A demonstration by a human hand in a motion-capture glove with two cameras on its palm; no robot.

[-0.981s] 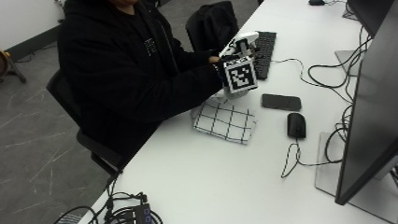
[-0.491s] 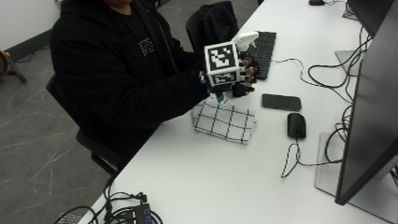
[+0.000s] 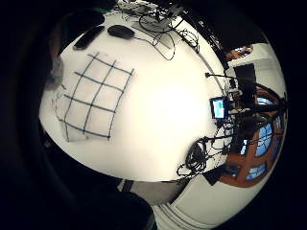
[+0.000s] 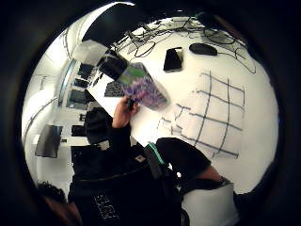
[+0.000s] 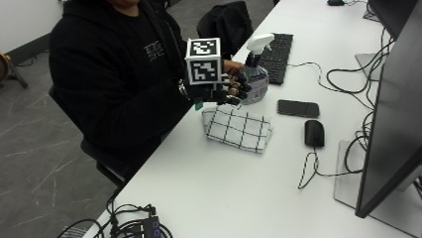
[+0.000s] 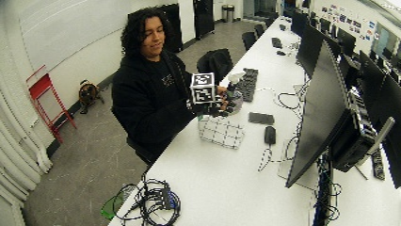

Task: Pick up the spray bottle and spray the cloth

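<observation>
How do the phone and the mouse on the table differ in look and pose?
The phone is a flat, thin rectangle; the mouse is a rounded, domed oval. The phone lies nearer the spray bottle; the mouse lies nearer the monitor. The mouse trails a cable, while none shows at the phone. Both are black, lie on the white table beside the checked cloth, untouched.
</observation>
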